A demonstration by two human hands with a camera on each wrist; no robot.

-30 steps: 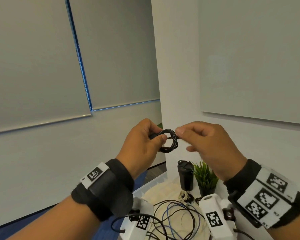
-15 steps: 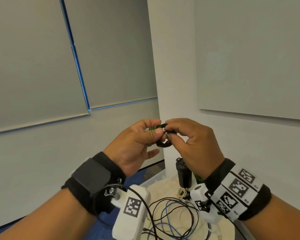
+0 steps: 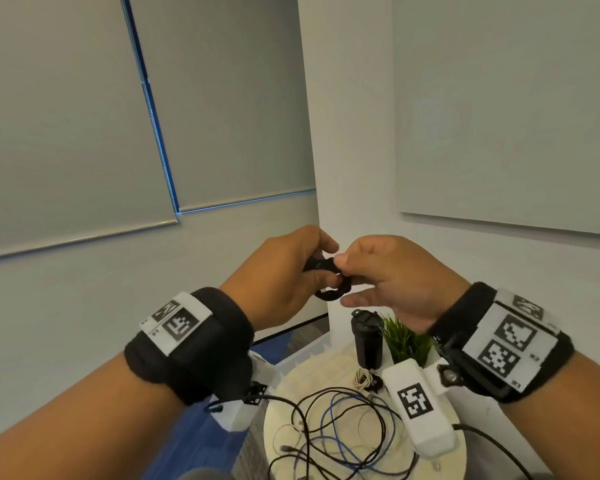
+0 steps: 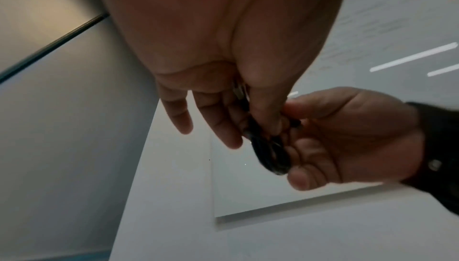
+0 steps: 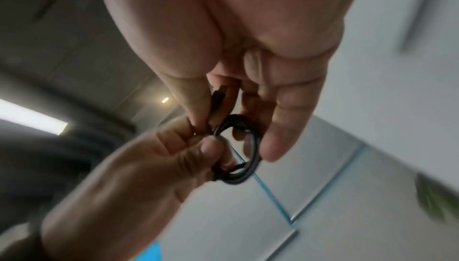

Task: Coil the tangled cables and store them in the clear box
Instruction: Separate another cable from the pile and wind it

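A small black cable coil (image 3: 333, 293) is held up in the air between both hands, well above the table. My left hand (image 3: 305, 271) pinches its left side with thumb and fingers. My right hand (image 3: 359, 268) pinches the coil's top from the right. In the right wrist view the coil (image 5: 250, 147) forms a tight ring, and a plug end (image 5: 219, 96) sticks up between the right thumb and fingers. The left wrist view shows the coil (image 4: 270, 153) edge-on between both hands. Tangled black, blue and white cables (image 3: 340, 434) lie on the round table (image 3: 288, 410) below.
A black tumbler (image 3: 366, 337) and a small green plant (image 3: 406, 337) stand at the table's far side. A small beige coiled cord (image 3: 362, 377) lies beside them. A pale translucent box edge (image 3: 305, 351) shows behind the table on the left. Walls stand close ahead.
My right hand has moved in from the cable's end and now pinches the coil itself. The coil has become smaller and tighter. Both hands stay raised together.
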